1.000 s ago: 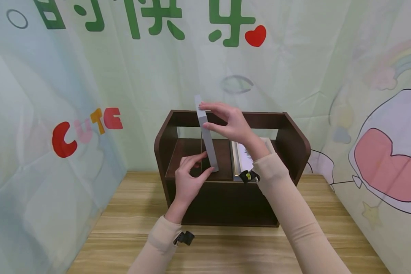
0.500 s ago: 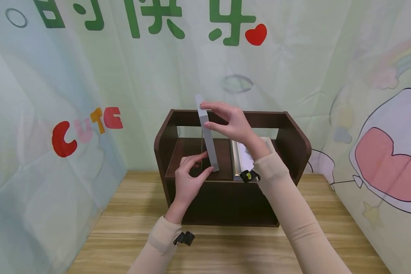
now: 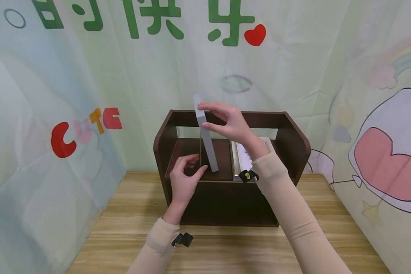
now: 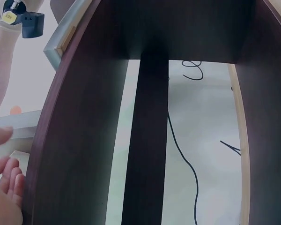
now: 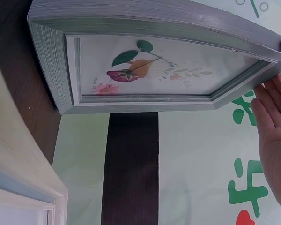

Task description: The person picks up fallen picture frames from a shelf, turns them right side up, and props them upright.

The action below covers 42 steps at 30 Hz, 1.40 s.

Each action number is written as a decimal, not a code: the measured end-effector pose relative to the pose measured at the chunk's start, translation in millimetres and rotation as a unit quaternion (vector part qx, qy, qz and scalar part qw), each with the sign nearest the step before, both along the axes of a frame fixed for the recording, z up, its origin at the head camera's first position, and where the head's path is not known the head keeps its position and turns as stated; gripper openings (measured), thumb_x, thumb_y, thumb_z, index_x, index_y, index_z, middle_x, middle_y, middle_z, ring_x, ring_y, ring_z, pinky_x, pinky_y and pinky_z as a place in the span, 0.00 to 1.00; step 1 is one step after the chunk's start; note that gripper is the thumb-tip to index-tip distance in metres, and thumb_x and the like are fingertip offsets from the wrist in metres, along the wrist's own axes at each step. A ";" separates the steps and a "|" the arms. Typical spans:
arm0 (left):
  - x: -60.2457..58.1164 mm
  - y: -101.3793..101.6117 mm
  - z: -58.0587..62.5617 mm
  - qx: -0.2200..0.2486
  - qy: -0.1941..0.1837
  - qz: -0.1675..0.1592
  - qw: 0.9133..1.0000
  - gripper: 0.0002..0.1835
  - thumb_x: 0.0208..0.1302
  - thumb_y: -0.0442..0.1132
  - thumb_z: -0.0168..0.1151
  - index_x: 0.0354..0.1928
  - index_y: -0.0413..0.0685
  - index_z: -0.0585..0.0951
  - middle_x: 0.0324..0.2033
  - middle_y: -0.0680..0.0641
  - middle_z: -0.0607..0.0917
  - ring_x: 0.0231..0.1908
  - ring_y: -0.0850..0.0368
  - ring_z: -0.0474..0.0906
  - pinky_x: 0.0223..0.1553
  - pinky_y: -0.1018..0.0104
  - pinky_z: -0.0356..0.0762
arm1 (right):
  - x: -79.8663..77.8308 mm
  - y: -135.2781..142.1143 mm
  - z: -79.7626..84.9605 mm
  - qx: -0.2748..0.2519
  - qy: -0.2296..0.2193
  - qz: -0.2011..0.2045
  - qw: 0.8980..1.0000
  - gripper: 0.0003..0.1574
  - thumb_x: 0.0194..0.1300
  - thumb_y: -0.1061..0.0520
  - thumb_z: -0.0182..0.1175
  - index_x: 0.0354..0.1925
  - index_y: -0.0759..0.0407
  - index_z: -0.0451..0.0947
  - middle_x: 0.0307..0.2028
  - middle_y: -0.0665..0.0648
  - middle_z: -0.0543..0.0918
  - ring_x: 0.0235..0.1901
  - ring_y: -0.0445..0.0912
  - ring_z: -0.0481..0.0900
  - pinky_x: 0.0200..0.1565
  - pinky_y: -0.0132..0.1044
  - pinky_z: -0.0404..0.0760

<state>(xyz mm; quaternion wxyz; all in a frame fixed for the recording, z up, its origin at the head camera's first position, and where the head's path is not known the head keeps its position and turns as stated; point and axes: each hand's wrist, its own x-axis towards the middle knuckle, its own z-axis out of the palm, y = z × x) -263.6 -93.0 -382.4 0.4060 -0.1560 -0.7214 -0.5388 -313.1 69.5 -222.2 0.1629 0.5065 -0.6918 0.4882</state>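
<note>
A grey picture frame stands on edge on the dark brown rack's upper shelf, leaning a little left. The right wrist view shows its front, with a pressed-flower picture behind the pane. My right hand pinches its upper front corner between thumb and fingers. Low on the left, my left hand is apart from the grey frame, fingers loosely bent around a gap. A thin dark edge behind the frame shows near those fingertips. In the left wrist view, the left hand is partly cut off.
Another picture frame, pale with a gold edge, is on the shelf's right side, partly behind my right wrist. The rack's side panels rise at both ends. A wooden table bears the rack; a printed cloth hangs behind.
My left hand has let go of the grey frame's lower edge and shifted slightly left. The right hand stays at the upper corner, and the frame has barely moved.
</note>
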 end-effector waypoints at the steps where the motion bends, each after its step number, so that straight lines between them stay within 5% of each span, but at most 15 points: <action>1: -0.7 0.0 -1.2 -0.001 -0.006 0.005 1.000 0.19 0.48 0.35 0.74 0.44 0.41 0.83 0.38 0.43 0.83 0.38 0.51 0.78 0.41 0.54 0.78 | -0.1 -0.4 -0.1 0.001 0.001 0.000 1.000 0.27 0.56 0.69 0.64 0.56 0.73 0.73 0.57 0.69 0.76 0.61 0.56 0.71 0.65 0.45 0.68; 8: -1.0 1.0 -0.9 -0.021 -0.032 0.029 0.999 0.16 0.50 0.37 0.73 0.43 0.44 0.82 0.36 0.46 0.83 0.36 0.54 0.80 0.40 0.61 0.80 | 1.3 -3.6 0.7 0.011 0.006 -0.003 1.000 0.27 0.56 0.70 0.64 0.56 0.74 0.73 0.56 0.70 0.76 0.61 0.56 0.72 0.65 0.39 0.68; 25: -4.4 -7.0 0.6 -0.035 -0.027 0.050 0.998 0.10 0.52 0.31 0.70 0.38 0.43 0.83 0.33 0.45 0.83 0.33 0.53 0.82 0.37 0.60 0.82 | 0.2 -5.2 -0.1 0.017 0.034 -0.007 0.999 0.27 0.57 0.69 0.64 0.56 0.73 0.73 0.57 0.69 0.76 0.61 0.56 0.72 0.64 0.39 0.69; 37: -2.4 -22.0 0.8 -0.014 -0.018 0.099 0.995 0.08 0.52 0.28 0.69 0.36 0.42 0.85 0.30 0.45 0.84 0.32 0.54 0.81 0.35 0.67 0.80 | 0.4 -11.0 -0.2 0.019 0.036 0.000 0.999 0.28 0.57 0.68 0.65 0.56 0.73 0.73 0.56 0.69 0.76 0.61 0.56 0.72 0.64 0.41 0.70; 42: 0.1 -22.4 -0.5 -0.019 0.005 0.144 0.989 0.06 0.53 0.28 0.68 0.34 0.40 0.84 0.30 0.44 0.83 0.31 0.52 0.82 0.34 0.63 0.82 | 1.7 -14.0 0.8 0.024 0.041 -0.001 0.999 0.28 0.56 0.68 0.65 0.56 0.73 0.73 0.56 0.68 0.77 0.61 0.55 0.72 0.64 0.41 0.69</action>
